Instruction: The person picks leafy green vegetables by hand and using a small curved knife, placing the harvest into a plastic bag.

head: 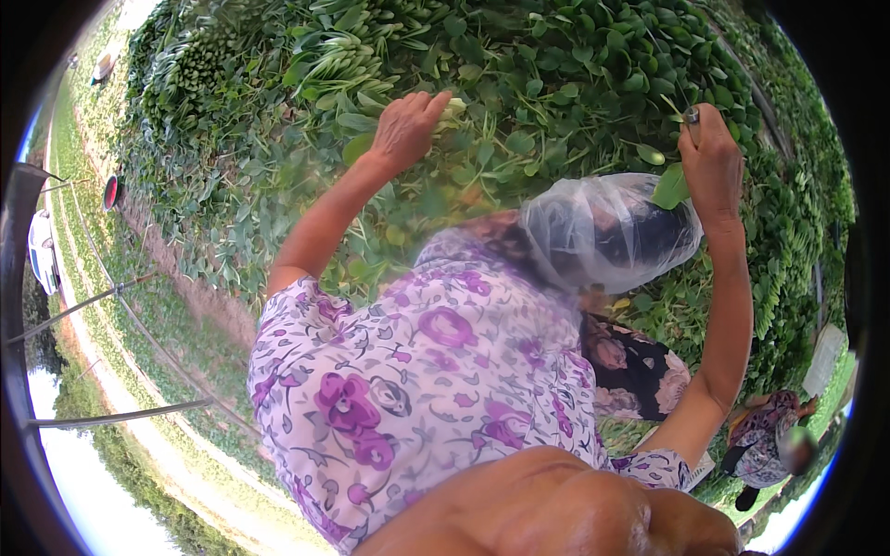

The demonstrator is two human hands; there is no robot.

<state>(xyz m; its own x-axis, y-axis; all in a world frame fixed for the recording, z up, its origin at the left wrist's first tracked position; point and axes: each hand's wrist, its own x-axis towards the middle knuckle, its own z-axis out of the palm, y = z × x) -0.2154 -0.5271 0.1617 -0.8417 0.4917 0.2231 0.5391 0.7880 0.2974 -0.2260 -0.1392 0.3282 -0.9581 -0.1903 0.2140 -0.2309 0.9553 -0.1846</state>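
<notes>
My left hand (411,128) is closed around a small bunch of leafy greens (452,110), whose pale stem ends stick out past the fingers. My right hand (710,156) is a fist around a small metal-ended tool (690,116), mostly hidden by the fingers. A loose green leaf (671,187) hangs just below that fist. Beyond my left hand lies a pile of picked greens (351,62) with their pale stalks side by side. Standing leafy plants (598,76) spread between and beyond both hands.
Clear plastic (612,233) wraps my bent knee, close to my right forearm. Another person (765,445) bends at the lower right, near a pale block-like object (824,360). Metal hoop poles (122,417) cross the left side. A red-lined bowl (111,192) and a white car (43,250) stand farther left.
</notes>
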